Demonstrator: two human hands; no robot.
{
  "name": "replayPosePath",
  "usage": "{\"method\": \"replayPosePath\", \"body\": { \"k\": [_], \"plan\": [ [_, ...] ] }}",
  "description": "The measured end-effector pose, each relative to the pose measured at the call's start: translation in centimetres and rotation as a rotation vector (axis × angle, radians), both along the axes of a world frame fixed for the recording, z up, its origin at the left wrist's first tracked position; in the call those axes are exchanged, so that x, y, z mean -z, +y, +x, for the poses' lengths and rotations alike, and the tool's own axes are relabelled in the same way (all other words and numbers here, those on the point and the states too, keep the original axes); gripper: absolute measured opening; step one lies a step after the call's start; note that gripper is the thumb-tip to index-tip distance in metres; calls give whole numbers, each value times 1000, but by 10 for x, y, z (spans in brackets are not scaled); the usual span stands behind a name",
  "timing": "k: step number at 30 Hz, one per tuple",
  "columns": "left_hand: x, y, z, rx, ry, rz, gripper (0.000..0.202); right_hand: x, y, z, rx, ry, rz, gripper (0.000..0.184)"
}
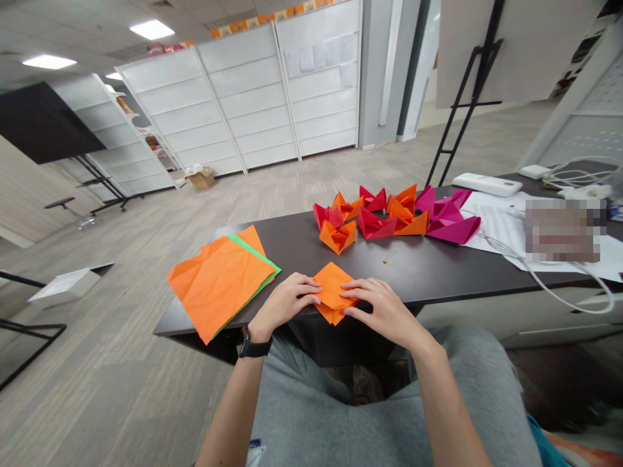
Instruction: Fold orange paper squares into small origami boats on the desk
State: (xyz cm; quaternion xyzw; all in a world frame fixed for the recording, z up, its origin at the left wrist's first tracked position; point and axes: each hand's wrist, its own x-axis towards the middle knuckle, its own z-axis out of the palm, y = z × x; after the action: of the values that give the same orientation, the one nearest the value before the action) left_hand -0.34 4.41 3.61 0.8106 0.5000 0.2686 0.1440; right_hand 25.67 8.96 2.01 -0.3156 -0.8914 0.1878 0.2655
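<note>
White panelled shelving units (238,91) are standing far beyond the small orange diamond of folded paper (332,285), across a grey carpeted floor (141,279), and a dark, smooth-topped table (292,253) is running under and beyond that diamond. We are keeping the diamond at the table's near edge, its lower corner pointing toward our grey-clothed lap (384,428) and showing layered edges. Our left hand (294,298) is gripping its left side between fingers and thumb, a black watch (256,347) circling that wrist. Our right hand (377,305) is gripping its right side, fingertips lying on the upper face and the thumb lying at the lower edge. Left of the diamond, flat orange paper sheets (219,279) are lying with a bright green paper sheet (265,259), overhanging the table. Beyond the diamond and to its right, boat-like folded papers in orange, red and magenta (452,224) are clustering. Farther right of the diamond, a thin white cable (530,272) is trailing over white printed papers (494,220)
</note>
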Motion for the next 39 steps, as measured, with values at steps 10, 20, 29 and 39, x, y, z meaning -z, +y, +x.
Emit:
{"method": "replayPosePath", "body": {
  "k": [10, 20, 29, 39],
  "plan": [
    [2, 10, 19, -257, -90, 39, 21, -7, 15, -22, 226, 155, -93, 24],
    [7, 13, 24, -216, 95, 239, 18, 4, 21, -26, 257, 210, -136, 22],
    [11, 3, 27, -101, 195, 253, 34, 10, 22, -25, 296, 232, -82, 33],
    [12, 4, 28, -109, 190, 202, 29, 4, 7, -23, 126, 79, 123, 28]
  ]
}}
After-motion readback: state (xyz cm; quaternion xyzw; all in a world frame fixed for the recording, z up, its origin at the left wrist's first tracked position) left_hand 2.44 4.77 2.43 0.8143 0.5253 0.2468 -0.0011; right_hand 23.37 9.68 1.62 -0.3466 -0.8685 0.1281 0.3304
